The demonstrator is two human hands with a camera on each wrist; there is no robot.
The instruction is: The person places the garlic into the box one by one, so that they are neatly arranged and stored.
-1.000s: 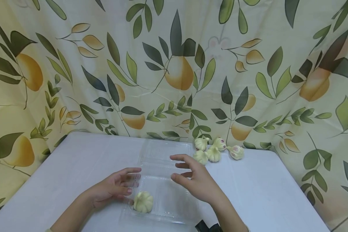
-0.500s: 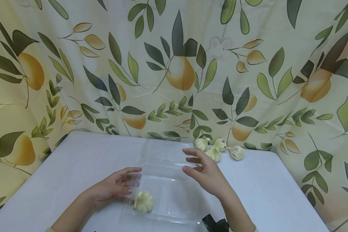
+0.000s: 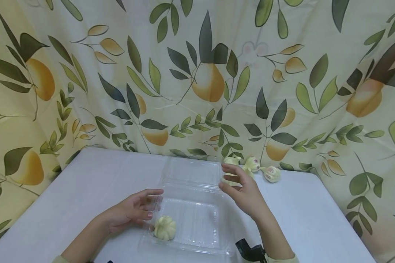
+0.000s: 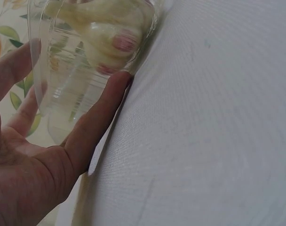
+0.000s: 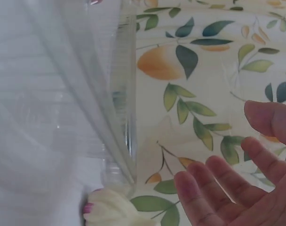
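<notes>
A clear plastic clamshell box [image 3: 197, 226] lies with its lid folded back on the table. One pale garlic bulb [image 3: 165, 228] sits in its front left corner, showing pinkish patches through the wall in the left wrist view. My left hand [image 3: 130, 212] rests against the box's left side, its fingers [image 4: 98, 117] extended along the wall and rim. Above the right edge of the lid [image 3: 192, 173], my right hand [image 3: 245, 191] hovers with spread, relaxed fingers and holds nothing. It partly covers a group of garlic bulbs [image 3: 271, 174]; one bulb [image 5: 112, 209] shows below it in the right wrist view.
A white cloth covers the table [image 3: 316, 219]. Behind it hangs a curtain [image 3: 197, 84] printed with leaves and orange fruit. A black device [image 3: 250, 251] is at my right wrist.
My right hand has moved right and away from me, from over the box toward the garlic group. The left hand and the bulb in the box stay in place.
</notes>
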